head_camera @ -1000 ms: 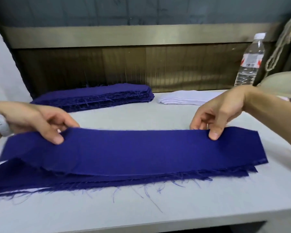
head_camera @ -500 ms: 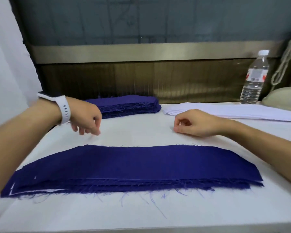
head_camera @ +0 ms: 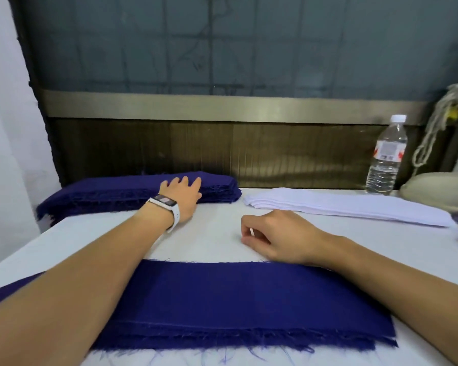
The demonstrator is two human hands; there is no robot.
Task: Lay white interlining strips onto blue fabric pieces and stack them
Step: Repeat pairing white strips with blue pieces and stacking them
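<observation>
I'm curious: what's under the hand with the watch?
The left hand rests on the far stack of blue fabric pieces. The layers beneath the top piece are covered.

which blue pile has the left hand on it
The far blue pile at the back left, beside the white strips: the left hand rests on its top. The near blue pile lies under the forearms.

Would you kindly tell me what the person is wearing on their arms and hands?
No sleeves or gloves are in view; both arms are bare. The left hand has a watch at its wrist, with a white strap and a rectangular dark face. The right hand wears no ring or band.
</observation>
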